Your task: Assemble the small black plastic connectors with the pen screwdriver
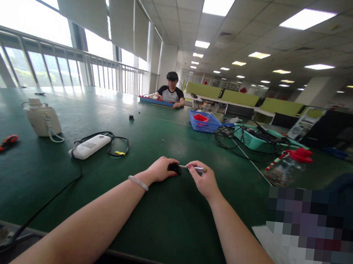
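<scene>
At the middle of the green table, my left hand point(160, 169) grips a small black part point(175, 169) between thumb and fingers. What kind of part it is, I cannot make out. My right hand point(205, 180) is closed around the handle of a slim, silver precision screwdriver point(198, 168). Its shaft points left at the black part, and the tip is at or very near its right side; contact is too small to tell. A pale bangle point(138, 182) circles my left wrist.
Left of my hands lie a white device point(93, 146) with a black cable, a beige bottle point(42, 118) and an orange-and-black screwdriver point(6, 142). To the right are a blue basket point(204, 126), a green basket point(253, 141) and a red-lidded jar point(289, 169). A person point(170, 91) sits opposite.
</scene>
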{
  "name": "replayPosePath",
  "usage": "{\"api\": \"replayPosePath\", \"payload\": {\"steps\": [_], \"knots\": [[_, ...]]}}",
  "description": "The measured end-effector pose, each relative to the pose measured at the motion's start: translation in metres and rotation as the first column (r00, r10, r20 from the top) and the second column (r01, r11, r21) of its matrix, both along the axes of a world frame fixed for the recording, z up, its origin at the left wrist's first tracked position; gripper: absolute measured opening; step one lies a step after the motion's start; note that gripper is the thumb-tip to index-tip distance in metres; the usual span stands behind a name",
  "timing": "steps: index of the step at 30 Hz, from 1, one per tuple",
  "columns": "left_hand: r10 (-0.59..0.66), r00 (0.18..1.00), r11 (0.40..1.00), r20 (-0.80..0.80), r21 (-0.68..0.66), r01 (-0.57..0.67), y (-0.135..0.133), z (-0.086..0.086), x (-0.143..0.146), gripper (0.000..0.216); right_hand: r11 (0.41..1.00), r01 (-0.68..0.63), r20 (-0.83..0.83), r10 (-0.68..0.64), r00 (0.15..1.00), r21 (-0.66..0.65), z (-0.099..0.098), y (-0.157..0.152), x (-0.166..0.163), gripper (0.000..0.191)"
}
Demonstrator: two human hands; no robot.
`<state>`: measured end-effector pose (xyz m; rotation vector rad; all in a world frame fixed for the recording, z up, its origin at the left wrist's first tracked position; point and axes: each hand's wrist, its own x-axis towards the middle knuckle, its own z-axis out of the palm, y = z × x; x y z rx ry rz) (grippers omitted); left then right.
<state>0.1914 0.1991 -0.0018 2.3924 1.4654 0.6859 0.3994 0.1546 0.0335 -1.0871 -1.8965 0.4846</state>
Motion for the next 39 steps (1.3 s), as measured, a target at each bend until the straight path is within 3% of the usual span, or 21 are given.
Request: {"api": "replayPosePath", "payload": {"steps": [8,12,14,16,19,22,32,39], "knots": [[-0.021,0.999,1.000,0.051,0.006,0.020,-0.008,0.010,0.004,0.048,0.995,-0.052,-0.047,0.048,0.998,-0.091,-0.007,0.006,-0.001,0.020],[-0.010,0.997,0.998,0.082,0.060,0.005,-0.011,0.014,0.005,0.045,0.992,-0.079,-0.345,0.041,0.938,-0.098,-0.009,0.013,0.008,0.025],[0.010,0.993,0.996,0.113,0.089,-0.020,-0.011,0.015,0.004,0.043,0.998,-0.013,-0.516,-0.025,0.856,-0.069,-0.009,0.018,0.015,0.027],[0.022,0.990,0.994,0.136,0.100,-0.036,-0.010,0.014,0.002,0.043,0.991,0.103,-0.582,-0.132,0.802,-0.084,-0.011,0.022,0.023,0.028],[0.013,0.995,0.998,0.099,0.066,-0.020,-0.008,0.012,0.000,0.041,0.955,0.249,-0.540,-0.297,0.788,-0.161,-0.016,0.028,0.031,0.031],[-0.015,1.000,0.999,0.021,0.042,0.014,-0.006,0.009,-0.001,0.041,0.927,0.317,-0.480,-0.374,0.794,-0.199,-0.020,0.031,0.035,0.035],[-0.054,0.998,0.996,-0.039,0.063,0.057,-0.001,0.002,-0.002,0.040,0.922,0.338,-0.392,-0.386,0.835,-0.188,-0.019,0.028,0.033,0.036],[0.102,0.991,0.985,0.082,0.132,-0.112,-0.004,0.008,-0.004,0.046,0.907,0.410,-0.226,-0.422,0.878,-0.102,-0.016,0.024,0.031,0.038]]}}
